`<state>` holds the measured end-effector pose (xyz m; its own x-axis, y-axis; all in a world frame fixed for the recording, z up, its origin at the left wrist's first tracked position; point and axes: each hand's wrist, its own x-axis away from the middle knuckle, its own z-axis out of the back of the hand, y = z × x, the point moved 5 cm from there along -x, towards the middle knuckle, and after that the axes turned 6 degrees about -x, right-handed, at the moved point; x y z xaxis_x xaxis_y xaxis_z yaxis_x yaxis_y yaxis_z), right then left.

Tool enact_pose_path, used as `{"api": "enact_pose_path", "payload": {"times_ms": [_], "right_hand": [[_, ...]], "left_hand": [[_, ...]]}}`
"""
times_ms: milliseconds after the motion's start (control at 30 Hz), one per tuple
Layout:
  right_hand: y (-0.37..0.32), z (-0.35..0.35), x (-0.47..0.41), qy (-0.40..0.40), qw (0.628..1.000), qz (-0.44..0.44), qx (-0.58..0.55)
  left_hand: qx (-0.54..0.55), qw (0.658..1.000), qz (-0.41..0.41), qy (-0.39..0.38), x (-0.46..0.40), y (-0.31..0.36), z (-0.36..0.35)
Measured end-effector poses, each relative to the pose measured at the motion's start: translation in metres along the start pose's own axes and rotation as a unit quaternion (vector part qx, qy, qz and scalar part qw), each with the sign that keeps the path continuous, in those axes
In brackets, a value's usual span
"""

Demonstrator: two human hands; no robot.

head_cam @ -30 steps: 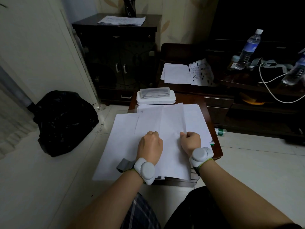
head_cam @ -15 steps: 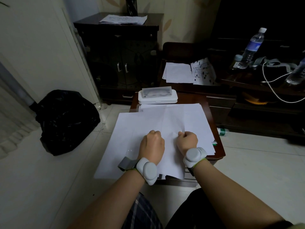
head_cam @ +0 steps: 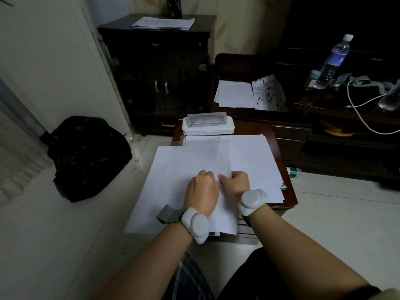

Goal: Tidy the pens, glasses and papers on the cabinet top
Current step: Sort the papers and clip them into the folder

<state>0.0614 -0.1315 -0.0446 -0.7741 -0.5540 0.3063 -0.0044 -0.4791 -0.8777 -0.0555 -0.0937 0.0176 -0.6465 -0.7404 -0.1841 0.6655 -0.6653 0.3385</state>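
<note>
White papers [head_cam: 177, 180] lie spread over a small dark wooden cabinet top [head_cam: 287, 191] and overhang its left edge. My left hand [head_cam: 203, 189] and my right hand [head_cam: 237, 182] sit close together on the sheets, fingers curled, pinching the near edge of a raised top sheet [head_cam: 207, 154]. At the far end of the top a clear glasses case [head_cam: 206, 119] rests on a white flat box [head_cam: 207, 129]. A green pen tip [head_cam: 283, 187] peeks from under the papers at the right edge.
A black bag [head_cam: 86, 154] sits on the floor at left. A tall dark cupboard [head_cam: 160, 68] with papers on top stands behind. More papers [head_cam: 236, 94] lie on a low unit at right, with water bottles [head_cam: 333, 59] and a white cable [head_cam: 363, 118].
My two hands have drawn closer together at the middle of the papers, and the top sheet's near part has lifted and folded toward the left.
</note>
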Motion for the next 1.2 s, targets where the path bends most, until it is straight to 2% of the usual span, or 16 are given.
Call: {"api": "enact_pose_path", "payload": {"times_ms": [233, 433, 567, 633, 733, 900, 1200], "right_hand": [[0.002, -0.008, -0.001, 0.01, 1.0, -0.019, -0.002], [0.009, -0.01, -0.005, 0.036, 0.999, -0.027, 0.0], [0.011, -0.017, -0.004, 0.011, 1.0, -0.022, 0.008], [0.009, -0.023, 0.0, -0.014, 0.999, -0.006, 0.045], [0.011, -0.033, 0.0, -0.056, 0.997, 0.026, 0.051], [0.01, -0.035, -0.002, -0.071, 0.996, 0.028, 0.046], [0.01, -0.036, -0.011, -0.086, 0.994, 0.049, 0.047]], "left_hand": [[0.017, 1.0, -0.003, 0.002, 0.002, 0.002, 0.003], [-0.037, 0.999, -0.032, -0.011, 0.003, 0.001, 0.006], [-0.056, 0.996, -0.07, -0.002, 0.003, 0.011, 0.011], [-0.077, 0.995, -0.063, 0.0, -0.001, 0.013, 0.006], [-0.045, 0.997, -0.062, 0.001, -0.002, 0.013, 0.002], [-0.07, 0.992, -0.1, 0.032, 0.0, 0.013, 0.003], [-0.107, 0.986, -0.106, 0.07, -0.003, 0.009, -0.002]]}}
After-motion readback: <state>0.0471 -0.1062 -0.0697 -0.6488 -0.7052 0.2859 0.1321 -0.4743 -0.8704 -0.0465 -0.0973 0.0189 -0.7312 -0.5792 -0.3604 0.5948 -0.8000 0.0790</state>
